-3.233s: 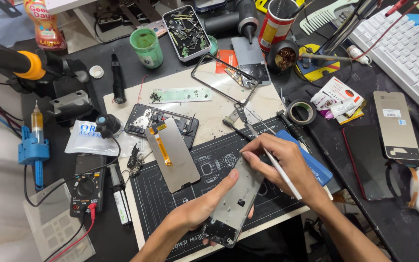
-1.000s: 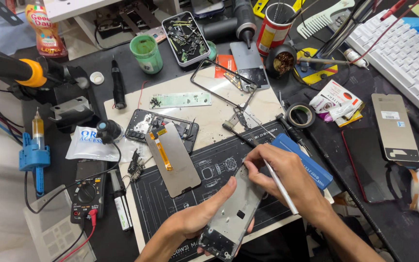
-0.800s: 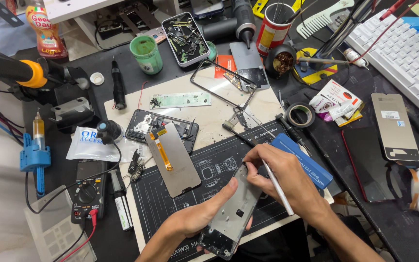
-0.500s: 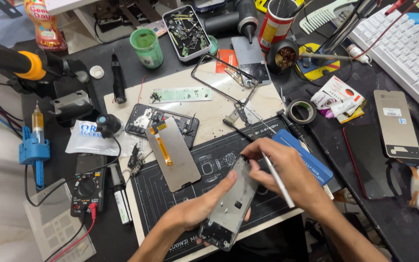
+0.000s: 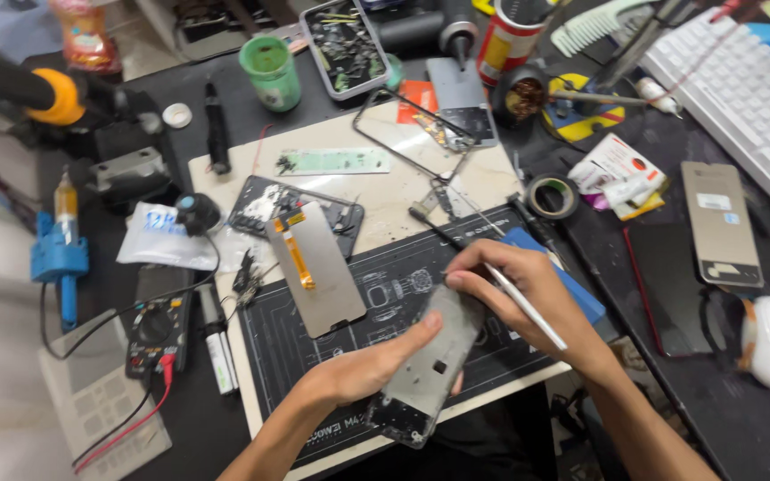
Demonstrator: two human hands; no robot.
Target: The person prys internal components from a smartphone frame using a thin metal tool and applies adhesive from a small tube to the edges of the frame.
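table (image 5: pixel 688 374): dark top, full of repair stuff, seen from above.
keyboard (image 5: pixel 741 98): white, far right corner, well apart from hands.
work mat (image 5: pixel 376 294): dark w/ printed drawings, lies on a pale board (image 5: pixel 385 191) in the middle.
phone frame (image 5: pixel 430 365): grey, long, tilted, held above the near edge of the mat, between both hands.
screen panel (image 5: pixel 323 272): grey back up, orange flat cable on it, lies on mat just left of the frame.
second phone (image 5: pixel 719 223): grey back up, flat on table at right, next to a dark one.
left hand (image 5: pixel 358 374): under and around the frame, thumb on its upper face; grip closed on the frame.
right hand (image 5: pixel 519 285): at the top end of the frame, fingers pinched narrow on a thin white tool (image 5: pixel 528 307), tip end touching the frame area; exact contact point i cannot tell.
meter (image 5: pixel 158 334): dark, red lead, left of mat.
green cup (image 5: pixel 271 71): far side, near a tray of small parts.
tape roll (image 5: pixel 552 196): right of board.
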